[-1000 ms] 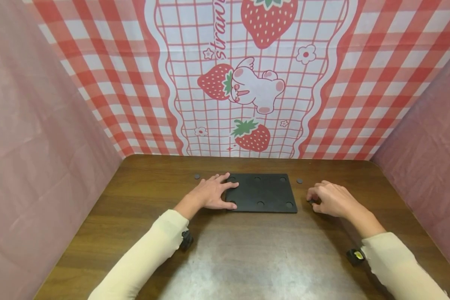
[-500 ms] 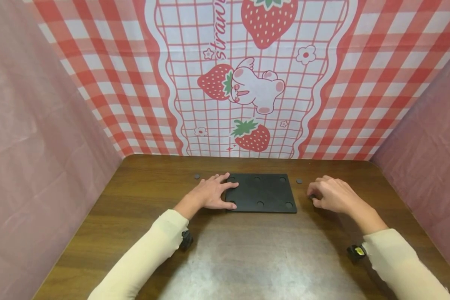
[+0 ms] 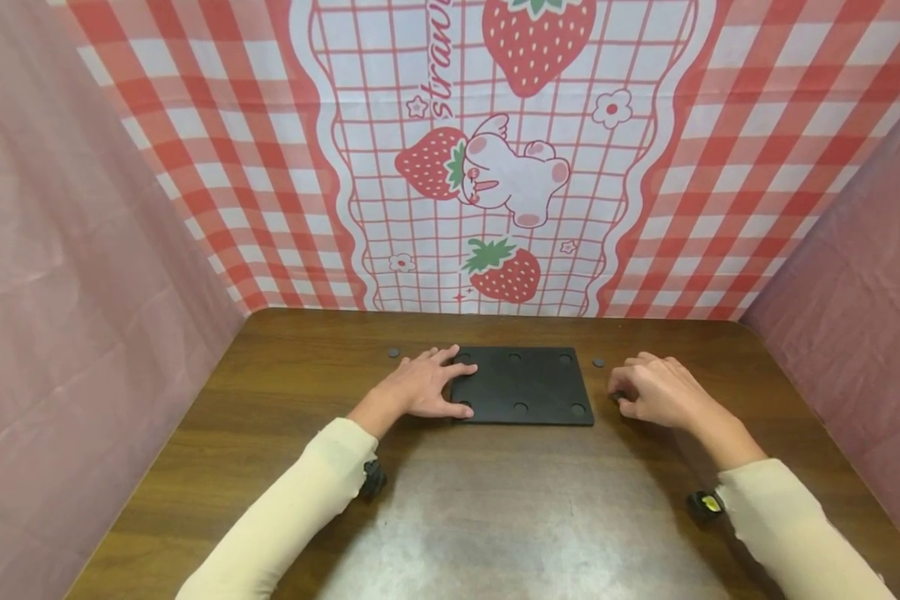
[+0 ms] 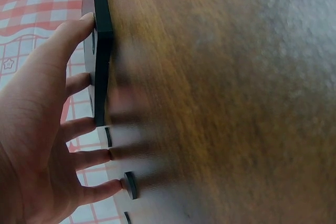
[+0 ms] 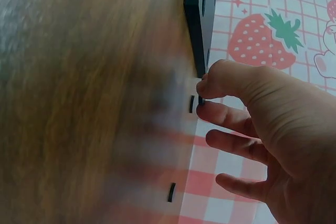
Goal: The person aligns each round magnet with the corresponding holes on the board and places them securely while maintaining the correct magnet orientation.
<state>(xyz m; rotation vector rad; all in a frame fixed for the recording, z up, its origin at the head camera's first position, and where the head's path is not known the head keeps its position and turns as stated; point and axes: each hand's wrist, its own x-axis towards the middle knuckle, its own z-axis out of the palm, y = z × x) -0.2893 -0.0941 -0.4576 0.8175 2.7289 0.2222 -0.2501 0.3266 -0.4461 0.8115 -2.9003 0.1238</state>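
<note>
Left hand (image 3: 422, 388) splayed on plate (image 3: 525, 385); right hand (image 3: 663, 393) pinching, apparently, 1 dark disc (image 5: 201, 100); near it, only the right wrist view shows us 2 loose discs (image 5: 171, 192).

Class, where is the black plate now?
In the head view, the black plate lies just right of centre, between the left hand, touching its left end, and the right hand.
</note>
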